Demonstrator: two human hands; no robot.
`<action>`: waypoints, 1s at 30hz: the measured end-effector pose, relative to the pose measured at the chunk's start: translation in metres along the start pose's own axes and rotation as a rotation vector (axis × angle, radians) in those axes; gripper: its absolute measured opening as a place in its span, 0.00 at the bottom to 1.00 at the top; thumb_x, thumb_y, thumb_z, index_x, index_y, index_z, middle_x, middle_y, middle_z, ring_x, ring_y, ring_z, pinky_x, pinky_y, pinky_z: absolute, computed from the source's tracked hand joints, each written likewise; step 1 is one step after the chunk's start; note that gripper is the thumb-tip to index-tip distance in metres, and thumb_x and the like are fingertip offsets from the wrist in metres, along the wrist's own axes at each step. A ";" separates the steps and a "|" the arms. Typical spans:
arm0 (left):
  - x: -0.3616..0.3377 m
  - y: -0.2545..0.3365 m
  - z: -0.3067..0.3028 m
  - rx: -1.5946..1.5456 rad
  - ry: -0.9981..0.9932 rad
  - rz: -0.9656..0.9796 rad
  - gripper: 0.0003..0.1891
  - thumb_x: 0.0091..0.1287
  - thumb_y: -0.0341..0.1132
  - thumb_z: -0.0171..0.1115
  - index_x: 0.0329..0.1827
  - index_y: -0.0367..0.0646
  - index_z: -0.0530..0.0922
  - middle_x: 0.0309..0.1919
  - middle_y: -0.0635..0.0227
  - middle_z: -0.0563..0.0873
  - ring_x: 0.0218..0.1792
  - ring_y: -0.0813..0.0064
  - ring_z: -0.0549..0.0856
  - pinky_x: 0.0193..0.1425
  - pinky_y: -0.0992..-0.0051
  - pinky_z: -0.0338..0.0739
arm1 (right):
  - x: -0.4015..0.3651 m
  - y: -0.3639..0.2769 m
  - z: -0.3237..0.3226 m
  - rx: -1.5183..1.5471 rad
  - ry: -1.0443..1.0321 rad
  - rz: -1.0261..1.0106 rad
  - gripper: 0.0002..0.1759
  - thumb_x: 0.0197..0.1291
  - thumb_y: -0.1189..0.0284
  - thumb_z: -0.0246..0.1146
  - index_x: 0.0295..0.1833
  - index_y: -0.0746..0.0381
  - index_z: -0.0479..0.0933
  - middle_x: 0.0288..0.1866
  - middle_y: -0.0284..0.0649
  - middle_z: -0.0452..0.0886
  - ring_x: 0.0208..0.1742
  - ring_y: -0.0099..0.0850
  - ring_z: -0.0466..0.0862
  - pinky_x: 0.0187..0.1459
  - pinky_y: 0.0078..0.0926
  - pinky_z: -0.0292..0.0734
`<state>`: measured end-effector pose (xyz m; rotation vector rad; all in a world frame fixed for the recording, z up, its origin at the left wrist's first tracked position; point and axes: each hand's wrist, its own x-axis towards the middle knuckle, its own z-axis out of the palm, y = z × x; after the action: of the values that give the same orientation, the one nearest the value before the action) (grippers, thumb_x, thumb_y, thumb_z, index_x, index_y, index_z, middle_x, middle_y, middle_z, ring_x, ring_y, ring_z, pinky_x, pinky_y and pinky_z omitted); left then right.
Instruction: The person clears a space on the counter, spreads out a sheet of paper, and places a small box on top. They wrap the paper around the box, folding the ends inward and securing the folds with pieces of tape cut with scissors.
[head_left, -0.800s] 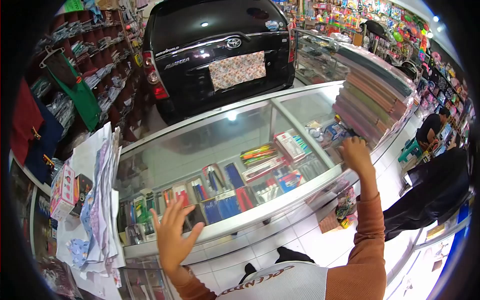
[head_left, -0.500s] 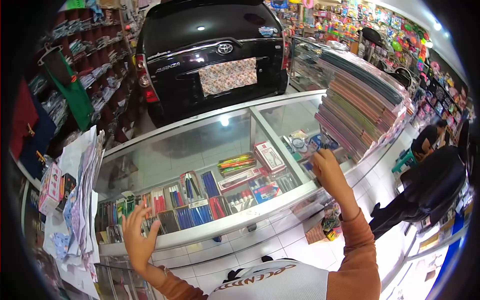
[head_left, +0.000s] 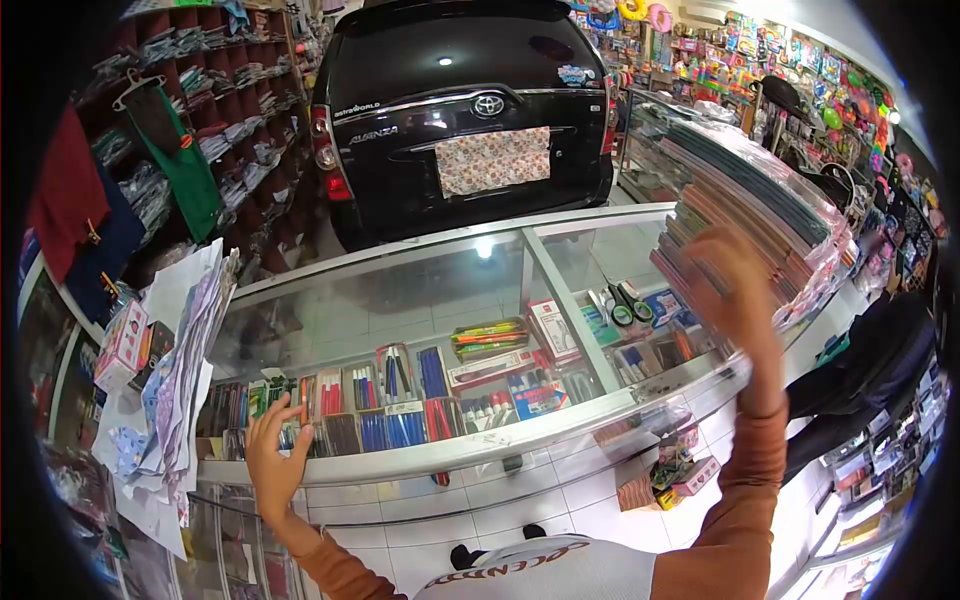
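Note:
My left hand (head_left: 275,455), fingers apart, rests at the front left edge of the glass display counter (head_left: 480,455) and holds nothing. My right hand (head_left: 738,290) is raised in front of the tall stack of wrapped folders or books (head_left: 715,215) on the counter's right side. Motion smears its fingers. Scissors (head_left: 630,305) with dark and green handles show through or on the glass left of that hand. Beneath the glass near my left hand lie blue pens (head_left: 405,425), red pens (head_left: 330,393) and other boxed pens.
A pile of papers (head_left: 175,370) and a pink box (head_left: 122,345) stand at the counter's left end. Behind the counter is a black car (head_left: 465,130). Shelves of packed clothes (head_left: 230,130) line the left wall. A dark-covered seat (head_left: 850,360) stands at right.
My right hand has lifted from the counter glass, moving up and right to the stack. The scissors now show plainly. My left hand stays at the counter edge; the view has shifted slightly.

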<state>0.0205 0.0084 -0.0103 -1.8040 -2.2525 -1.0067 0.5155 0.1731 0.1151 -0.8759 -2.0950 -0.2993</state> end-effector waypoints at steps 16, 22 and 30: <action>0.000 0.002 -0.003 -0.010 -0.027 -0.003 0.16 0.61 0.44 0.65 0.48 0.48 0.81 0.62 0.65 0.79 0.62 0.59 0.75 0.74 0.57 0.56 | 0.077 0.097 -0.126 -0.575 0.004 0.070 0.05 0.64 0.78 0.57 0.43 0.67 0.70 0.36 0.47 0.77 0.40 0.38 0.79 0.44 0.32 0.73; 0.001 0.002 -0.003 -0.001 -0.030 0.017 0.16 0.62 0.45 0.64 0.49 0.48 0.80 0.63 0.66 0.78 0.62 0.58 0.75 0.73 0.57 0.57 | 0.082 -0.038 0.031 -0.057 -0.386 -0.097 0.05 0.64 0.78 0.51 0.43 0.65 0.69 0.37 0.50 0.76 0.43 0.51 0.79 0.43 0.46 0.71; 0.000 -0.006 0.001 -0.003 0.000 0.094 0.17 0.62 0.46 0.65 0.49 0.48 0.80 0.62 0.61 0.79 0.63 0.56 0.74 0.72 0.55 0.58 | 0.070 0.020 0.167 -0.411 -1.087 0.040 0.12 0.62 0.68 0.59 0.43 0.67 0.79 0.39 0.53 0.83 0.41 0.52 0.84 0.43 0.45 0.79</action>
<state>0.0152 0.0083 -0.0136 -1.8907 -2.1448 -0.9945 0.3984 0.3025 0.0618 -1.5577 -3.0544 -0.2602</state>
